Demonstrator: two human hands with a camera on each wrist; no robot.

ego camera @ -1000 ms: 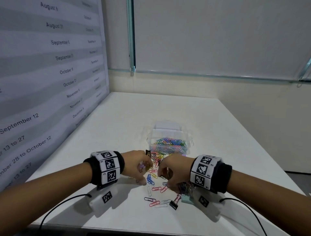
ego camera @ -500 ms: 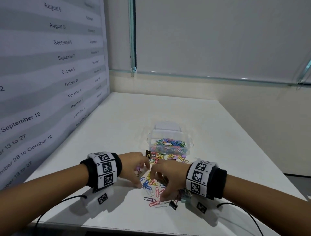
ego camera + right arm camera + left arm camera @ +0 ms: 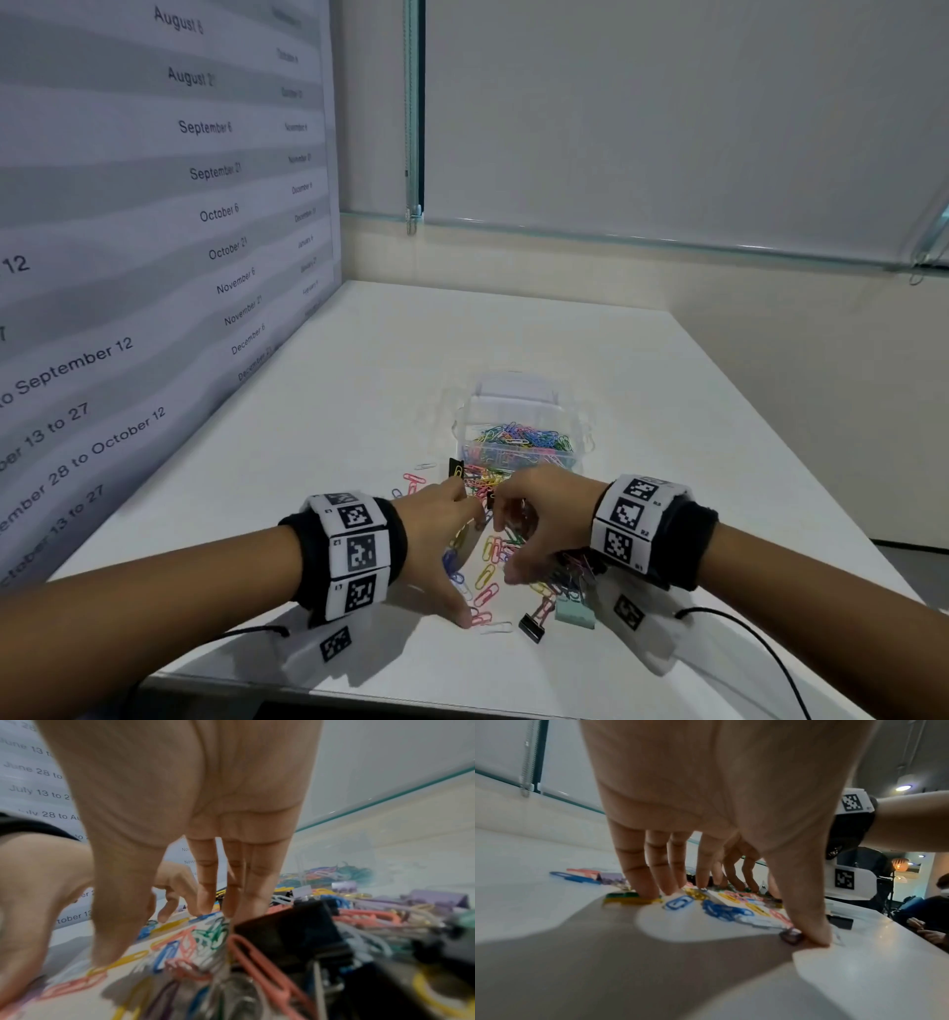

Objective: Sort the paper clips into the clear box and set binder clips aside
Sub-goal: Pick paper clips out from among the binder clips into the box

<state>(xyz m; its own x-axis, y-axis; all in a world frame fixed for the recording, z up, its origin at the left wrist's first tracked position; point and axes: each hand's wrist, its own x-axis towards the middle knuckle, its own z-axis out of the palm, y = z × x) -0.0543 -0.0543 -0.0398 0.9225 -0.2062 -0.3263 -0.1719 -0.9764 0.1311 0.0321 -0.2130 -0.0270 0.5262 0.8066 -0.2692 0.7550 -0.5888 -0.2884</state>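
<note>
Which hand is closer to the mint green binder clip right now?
Right. The right hand hovers just above and behind the mint green binder clip, which lies below its wrist. The left hand sits farther off, across the loose paper clips.

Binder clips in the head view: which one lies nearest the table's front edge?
The small black binder clip, just left of the mint-green binder clip. The other black binder clip sits far back beside the clear box.

The wall chart (image 3: 154, 231) carries dates — "August 6", "September 6", "October 6", "November 6", and larger lines "September 12", "13 to 27", "28 to October 12" (smaller columns blur). From the right wrist, the chart reads "June 28 to", "July 13 to".
</note>
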